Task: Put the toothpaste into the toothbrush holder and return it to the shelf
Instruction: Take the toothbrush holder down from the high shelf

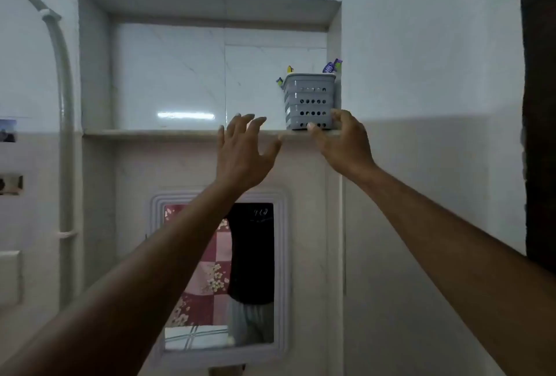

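A grey perforated toothbrush holder (309, 101) stands upright at the right end of the recessed wall shelf (156, 133). Toothbrush heads poke out of its top, one yellow (289, 69) and one purple (331, 66). I cannot make out the toothpaste. My right hand (343, 142) is raised to the holder's lower right corner, thumb and fingertips touching its base, fingers curled but not wrapped around it. My left hand (243, 150) is up in front of the shelf edge, left of the holder, fingers spread and holding nothing.
The niche has tiled back and side walls; its right wall is close beside the holder. A framed mirror (219, 276) hangs below the shelf. A white pipe (64, 122) runs down the left wall. A dark object (540, 104) fills the right edge.
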The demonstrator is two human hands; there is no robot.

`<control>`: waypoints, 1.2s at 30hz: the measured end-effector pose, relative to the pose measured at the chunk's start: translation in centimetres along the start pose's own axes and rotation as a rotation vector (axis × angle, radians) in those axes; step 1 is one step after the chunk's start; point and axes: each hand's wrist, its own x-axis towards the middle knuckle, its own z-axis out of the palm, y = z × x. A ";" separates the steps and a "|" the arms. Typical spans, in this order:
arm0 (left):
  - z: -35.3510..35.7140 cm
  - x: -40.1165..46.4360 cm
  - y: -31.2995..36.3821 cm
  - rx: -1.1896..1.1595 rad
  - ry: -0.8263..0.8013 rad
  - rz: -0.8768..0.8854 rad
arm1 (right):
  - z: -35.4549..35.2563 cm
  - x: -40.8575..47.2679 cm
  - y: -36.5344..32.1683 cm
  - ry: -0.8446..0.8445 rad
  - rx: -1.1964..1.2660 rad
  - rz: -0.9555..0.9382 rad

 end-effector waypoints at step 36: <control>1.4 -6.1 0.6 -0.216 -0.012 -0.094 | -0.7 -7.6 -1.2 0.289 0.181 0.017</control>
